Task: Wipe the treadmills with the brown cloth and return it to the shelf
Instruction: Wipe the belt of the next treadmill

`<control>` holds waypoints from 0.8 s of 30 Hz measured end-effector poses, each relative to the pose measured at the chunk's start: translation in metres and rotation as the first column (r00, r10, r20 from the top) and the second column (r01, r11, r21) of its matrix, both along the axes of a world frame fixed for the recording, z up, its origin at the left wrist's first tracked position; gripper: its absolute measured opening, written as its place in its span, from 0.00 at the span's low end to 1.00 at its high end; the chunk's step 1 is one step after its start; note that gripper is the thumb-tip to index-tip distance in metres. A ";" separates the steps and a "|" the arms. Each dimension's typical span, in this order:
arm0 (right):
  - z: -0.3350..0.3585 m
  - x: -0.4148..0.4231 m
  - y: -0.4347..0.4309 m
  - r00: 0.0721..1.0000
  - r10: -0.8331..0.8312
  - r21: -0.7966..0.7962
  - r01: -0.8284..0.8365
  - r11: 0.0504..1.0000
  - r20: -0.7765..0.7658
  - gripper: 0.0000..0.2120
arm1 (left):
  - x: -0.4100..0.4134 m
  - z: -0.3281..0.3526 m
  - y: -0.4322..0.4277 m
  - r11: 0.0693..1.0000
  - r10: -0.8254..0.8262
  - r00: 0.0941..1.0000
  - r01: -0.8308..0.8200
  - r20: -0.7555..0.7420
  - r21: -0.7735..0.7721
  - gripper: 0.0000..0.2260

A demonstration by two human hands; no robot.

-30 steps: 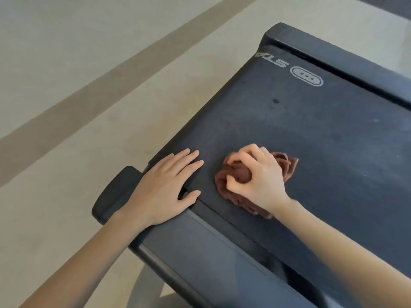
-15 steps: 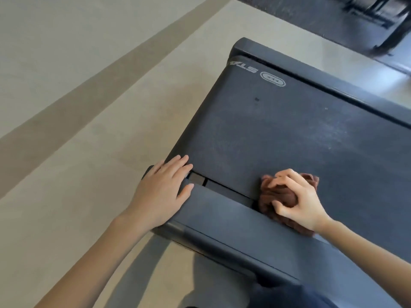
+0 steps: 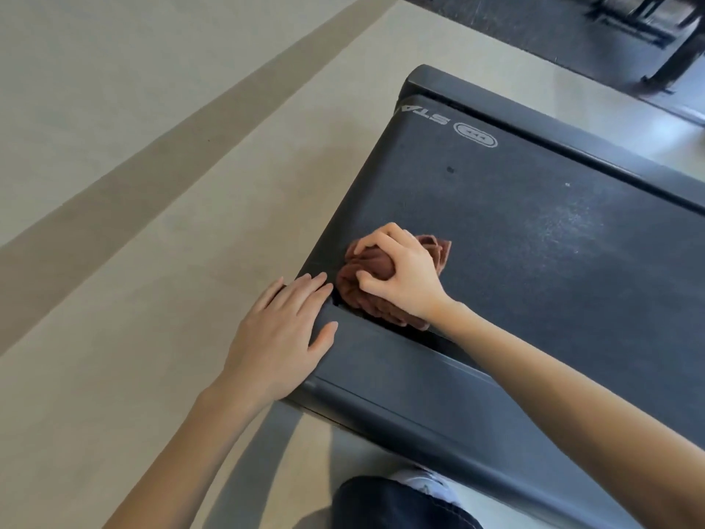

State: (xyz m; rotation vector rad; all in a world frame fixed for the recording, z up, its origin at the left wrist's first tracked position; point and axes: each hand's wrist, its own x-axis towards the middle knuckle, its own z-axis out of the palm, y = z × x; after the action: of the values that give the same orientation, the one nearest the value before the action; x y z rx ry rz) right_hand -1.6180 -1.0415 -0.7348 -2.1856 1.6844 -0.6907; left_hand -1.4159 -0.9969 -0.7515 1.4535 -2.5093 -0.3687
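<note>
Spreading across the left side is a pale beige floor [image 3: 114, 108], crossed on the diagonal by a darker tan band [image 3: 152, 185]. A dark grey treadmill [image 3: 534, 261] takes up most of the right side, its dusty belt running between a near side rail [image 3: 419, 376] and a far side rail [image 3: 572, 147]. Beyond the far rail, at the top right, lies a black mat [image 3: 534, 32] with the dark legs of some equipment [image 3: 667, 51] standing on it, too blurred to identify. At the bottom edge a dark trouser leg [image 3: 400, 505] and a white shoe [image 3: 419, 479] show, just beside the near rail. The left hand [image 3: 282, 337] lies flat, palm down, on the end of the near rail, fingers straight and together, their tips reaching the edge of the belt. The right hand [image 3: 404, 276] has its fingers and thumb curled round the brown cloth [image 3: 366, 273], which is bunched into a wad and pressed onto the belt at its near edge, its lower folds lapping over the seam where belt meets rail. The cloth sits just beside the left fingertips. A white oval logo [image 3: 475, 134] with partial lettering marks the belt near its end, and a small dark spot [image 3: 450, 169] and a pale fleck [image 3: 567, 184] lie on the bare belt well apart from the cloth
</note>
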 end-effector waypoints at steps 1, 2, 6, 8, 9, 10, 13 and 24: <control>-0.001 -0.007 0.008 1.000 0.023 0.002 -0.023 1.000 0.012 0.15 | 0.000 0.000 0.000 1.000 -0.008 1.000 0.008 0.008 0.000 0.25; -0.002 -0.017 0.020 0.999 0.040 -0.006 -0.040 0.999 0.010 0.15 | 0.000 0.000 0.000 1.000 -0.015 1.000 0.014 0.011 0.003 0.26; -0.007 -0.066 0.068 0.998 -0.060 -0.020 0.060 0.998 -0.007 0.15 | 0.000 0.001 -0.001 1.000 -0.017 1.000 0.017 -0.005 0.022 0.28; -0.008 -0.073 0.066 0.995 -0.085 -0.047 0.083 0.995 -0.048 0.15 | -0.001 0.000 -0.002 1.000 0.006 0.999 -0.006 -0.032 0.020 0.28; -0.008 -0.072 0.060 0.994 -0.084 -0.071 0.080 0.994 -0.063 0.14 | -0.002 -0.001 -0.003 0.999 0.031 0.998 -0.030 -0.050 0.030 0.27; -0.010 -0.068 0.051 0.995 -0.079 -0.093 0.073 0.993 -0.064 0.13 | -0.003 -0.002 -0.005 0.997 0.065 0.996 -0.061 -0.068 0.049 0.26; -0.016 -0.046 0.008 0.990 -0.134 -0.129 0.128 0.983 -0.040 0.11 | -0.014 -0.003 -0.018 0.988 0.149 0.986 -0.145 -0.080 0.059 0.29; -0.016 -0.027 -0.103 0.989 -0.137 -0.111 0.131 0.985 -0.046 0.14 | -0.040 -0.009 -0.036 0.993 0.111 0.993 -0.112 0.044 0.028 0.32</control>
State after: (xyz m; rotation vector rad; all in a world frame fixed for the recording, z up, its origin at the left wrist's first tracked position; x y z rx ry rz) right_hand -1.6452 -1.1447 -0.7511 -2.1960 1.8769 -0.7812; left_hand -1.4559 -1.0331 -0.7605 1.6208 -2.4513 -0.3615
